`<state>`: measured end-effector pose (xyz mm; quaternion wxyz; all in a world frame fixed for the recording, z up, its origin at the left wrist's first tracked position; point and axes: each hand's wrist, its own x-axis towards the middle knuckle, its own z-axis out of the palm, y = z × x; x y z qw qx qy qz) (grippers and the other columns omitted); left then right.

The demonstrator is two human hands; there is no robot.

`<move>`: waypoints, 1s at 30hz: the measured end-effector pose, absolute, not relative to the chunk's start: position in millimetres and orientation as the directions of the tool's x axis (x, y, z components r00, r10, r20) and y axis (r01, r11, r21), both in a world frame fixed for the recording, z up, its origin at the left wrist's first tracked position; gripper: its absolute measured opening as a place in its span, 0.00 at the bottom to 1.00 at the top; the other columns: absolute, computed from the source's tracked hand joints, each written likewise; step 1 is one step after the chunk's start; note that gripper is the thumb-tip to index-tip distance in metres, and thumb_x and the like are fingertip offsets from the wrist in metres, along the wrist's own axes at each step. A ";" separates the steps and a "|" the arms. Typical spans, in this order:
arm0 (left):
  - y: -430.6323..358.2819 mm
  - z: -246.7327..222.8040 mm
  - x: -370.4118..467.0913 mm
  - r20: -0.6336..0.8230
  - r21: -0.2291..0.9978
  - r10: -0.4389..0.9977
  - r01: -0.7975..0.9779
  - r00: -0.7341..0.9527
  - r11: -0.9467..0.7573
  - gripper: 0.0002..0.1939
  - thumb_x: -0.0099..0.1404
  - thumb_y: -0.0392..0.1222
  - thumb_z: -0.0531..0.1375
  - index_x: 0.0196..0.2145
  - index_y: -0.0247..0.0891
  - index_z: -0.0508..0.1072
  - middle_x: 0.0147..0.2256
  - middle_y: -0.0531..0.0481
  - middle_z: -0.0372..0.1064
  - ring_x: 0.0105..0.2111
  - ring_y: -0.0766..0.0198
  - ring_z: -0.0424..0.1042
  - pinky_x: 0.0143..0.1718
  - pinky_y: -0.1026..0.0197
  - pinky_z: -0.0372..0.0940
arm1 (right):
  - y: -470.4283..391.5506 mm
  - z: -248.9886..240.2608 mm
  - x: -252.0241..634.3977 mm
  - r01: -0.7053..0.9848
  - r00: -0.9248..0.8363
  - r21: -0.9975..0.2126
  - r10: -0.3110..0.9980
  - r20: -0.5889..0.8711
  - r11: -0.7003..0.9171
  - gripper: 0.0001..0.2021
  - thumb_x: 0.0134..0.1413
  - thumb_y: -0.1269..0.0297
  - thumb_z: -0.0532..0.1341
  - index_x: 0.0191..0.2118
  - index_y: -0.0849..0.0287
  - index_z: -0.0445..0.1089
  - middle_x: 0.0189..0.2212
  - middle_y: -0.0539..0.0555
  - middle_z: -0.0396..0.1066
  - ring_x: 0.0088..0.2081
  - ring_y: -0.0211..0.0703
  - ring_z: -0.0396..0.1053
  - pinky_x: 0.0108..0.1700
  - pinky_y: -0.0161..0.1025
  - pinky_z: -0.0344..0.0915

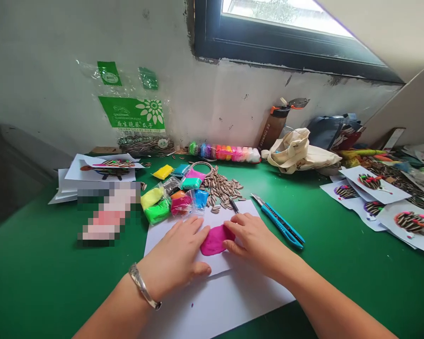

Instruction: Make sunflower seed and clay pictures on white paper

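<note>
A flattened magenta patch of modelling clay [215, 242] lies on a sheet of white paper [219, 267], above a second white sheet [229, 306]. My left hand [178, 249] rests on the paper at the clay's left edge, fingers stretched out and thumb apart. From the right, my right hand [252, 238] touches the clay with its fingertips, fingers spread. A dark pen [234, 205] lies just beyond the right hand. Behind the paper sits a pile of striped sunflower seeds [223, 188], beside small bags of coloured clay such as a green one [158, 212].
A blue utility knife [281, 222] lies right of the paper. Seed-decorated cards [408, 223] are at the right, more cards [102, 167] at the left. Along the wall stand a seed bag [137, 117], a clay-pack row [229, 153], a bottle [273, 125] and a cloth bag [297, 153].
</note>
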<state>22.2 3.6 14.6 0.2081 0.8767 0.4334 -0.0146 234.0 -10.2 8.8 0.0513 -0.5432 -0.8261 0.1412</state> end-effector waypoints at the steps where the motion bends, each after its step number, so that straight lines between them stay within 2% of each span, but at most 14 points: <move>1: 3.3 13.7 22.1 -0.209 0.366 0.750 0.761 0.628 -0.536 0.31 0.52 0.48 0.66 0.53 0.40 0.66 0.58 0.40 0.58 0.58 0.44 0.56 0.58 0.45 0.54 | -9.7 7.0 234.1 0.884 -0.404 -0.284 0.912 -0.066 0.371 0.09 0.59 0.59 0.57 0.38 0.57 0.70 0.38 0.56 0.67 0.41 0.46 0.62 0.44 0.42 0.57; 5: 3.1 9.9 21.7 -0.215 0.400 0.752 0.759 0.623 -0.514 0.28 0.52 0.46 0.65 0.51 0.41 0.66 0.56 0.41 0.58 0.55 0.46 0.60 0.55 0.47 0.58 | -7.7 -1.2 233.9 0.891 -0.396 -0.259 0.917 -0.045 0.372 0.09 0.57 0.57 0.58 0.37 0.57 0.70 0.39 0.55 0.67 0.41 0.46 0.62 0.44 0.43 0.56; 12: 3.0 11.2 23.4 -0.231 0.431 0.754 0.760 0.615 -0.487 0.28 0.51 0.45 0.65 0.50 0.41 0.66 0.55 0.42 0.58 0.55 0.46 0.58 0.55 0.49 0.57 | -7.6 -0.9 236.9 0.860 -0.427 -0.311 0.904 -0.007 0.404 0.11 0.57 0.52 0.58 0.36 0.52 0.71 0.38 0.53 0.65 0.40 0.45 0.61 0.43 0.42 0.56; 16: 2.7 12.8 23.8 -0.235 0.443 0.751 0.756 0.616 -0.482 0.27 0.51 0.45 0.65 0.49 0.41 0.66 0.55 0.42 0.58 0.55 0.46 0.58 0.55 0.49 0.57 | -8.2 1.9 238.2 0.855 -0.429 -0.324 0.903 -0.007 0.404 0.10 0.57 0.53 0.58 0.36 0.51 0.71 0.37 0.53 0.64 0.40 0.45 0.61 0.42 0.42 0.57; 21: 1.4 13.9 23.3 -0.233 0.454 0.755 0.755 0.613 -0.473 0.27 0.51 0.44 0.65 0.49 0.40 0.67 0.54 0.42 0.59 0.54 0.45 0.59 0.55 0.48 0.56 | -7.6 0.5 239.3 0.842 -0.431 -0.354 0.902 0.010 0.407 0.11 0.58 0.56 0.57 0.43 0.51 0.70 0.38 0.53 0.65 0.40 0.44 0.61 0.43 0.42 0.58; 27: 1.3 12.6 23.8 -0.231 0.455 0.756 0.754 0.613 -0.473 0.27 0.51 0.44 0.64 0.49 0.41 0.66 0.53 0.43 0.59 0.54 0.46 0.60 0.55 0.49 0.56 | -6.9 -0.8 238.5 0.863 -0.443 -0.277 0.896 -0.016 0.422 0.08 0.57 0.56 0.59 0.39 0.50 0.72 0.40 0.53 0.66 0.40 0.45 0.61 0.42 0.42 0.57; 30: 2.3 12.8 24.3 -0.228 0.454 0.755 0.753 0.615 -0.476 0.27 0.51 0.43 0.64 0.49 0.40 0.66 0.53 0.43 0.60 0.54 0.47 0.59 0.55 0.50 0.57 | -7.1 1.4 239.1 0.855 -0.456 -0.282 0.890 -0.012 0.434 0.09 0.58 0.56 0.58 0.42 0.49 0.71 0.40 0.53 0.66 0.40 0.45 0.62 0.42 0.42 0.58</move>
